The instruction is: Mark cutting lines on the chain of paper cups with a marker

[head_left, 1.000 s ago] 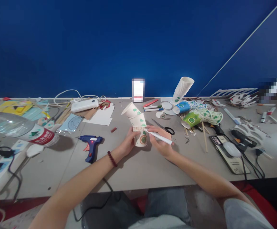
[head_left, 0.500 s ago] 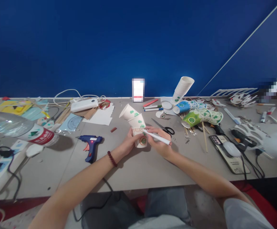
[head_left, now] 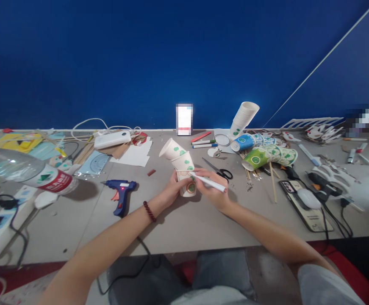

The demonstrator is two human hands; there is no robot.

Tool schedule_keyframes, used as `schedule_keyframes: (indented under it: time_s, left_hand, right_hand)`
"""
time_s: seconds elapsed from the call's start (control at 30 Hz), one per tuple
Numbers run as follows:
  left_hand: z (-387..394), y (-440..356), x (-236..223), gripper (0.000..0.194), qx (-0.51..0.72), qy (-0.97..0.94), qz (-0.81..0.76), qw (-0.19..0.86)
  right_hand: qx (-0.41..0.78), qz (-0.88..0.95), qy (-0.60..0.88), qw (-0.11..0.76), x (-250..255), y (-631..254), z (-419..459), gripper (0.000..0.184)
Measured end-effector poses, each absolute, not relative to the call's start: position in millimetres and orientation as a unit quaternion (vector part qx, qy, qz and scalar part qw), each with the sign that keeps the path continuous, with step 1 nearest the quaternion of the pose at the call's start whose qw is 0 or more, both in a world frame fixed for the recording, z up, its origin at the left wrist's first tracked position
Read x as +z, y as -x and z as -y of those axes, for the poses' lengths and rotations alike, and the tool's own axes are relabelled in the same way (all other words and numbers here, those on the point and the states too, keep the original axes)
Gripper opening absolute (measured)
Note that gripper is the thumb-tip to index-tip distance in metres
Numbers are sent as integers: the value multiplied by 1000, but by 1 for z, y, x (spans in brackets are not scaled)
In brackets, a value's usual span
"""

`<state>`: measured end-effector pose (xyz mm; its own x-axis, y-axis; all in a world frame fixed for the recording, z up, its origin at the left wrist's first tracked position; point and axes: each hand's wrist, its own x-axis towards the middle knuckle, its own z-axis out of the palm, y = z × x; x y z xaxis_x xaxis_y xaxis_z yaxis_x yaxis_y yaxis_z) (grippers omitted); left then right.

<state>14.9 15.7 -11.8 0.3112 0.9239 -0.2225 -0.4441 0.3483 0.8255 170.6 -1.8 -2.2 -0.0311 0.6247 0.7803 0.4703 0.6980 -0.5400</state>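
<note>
My left hand is closed around the side of a paper cup with a brown ring pattern and a round logo. Two white paper cups with green marks adjoin it in a bent row, a middle cup and a farther, tilted cup. How they are joined is hidden. In my right hand a white marker pen is pinched, its tip at the patterned cup's rim. The right fingers rest against that cup.
A blue glue gun lies left of my hands, near a large plastic bottle. Black scissors, marker pens and a leaning cup stack are beyond. Rightward are a green cup row and a phone.
The back end of the marker pen has shifted slightly left and up with my right hand. My left hand and the cups hold almost still.
</note>
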Motion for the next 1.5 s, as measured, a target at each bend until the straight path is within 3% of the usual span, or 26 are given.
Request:
schedule_keyframes:
  time_s: [1.5]
  left_hand:
    - [-16,-14,-12,52,465,-314,-360,746]
  right_hand:
    - [118,703,403,574,-2,-174,4,7]
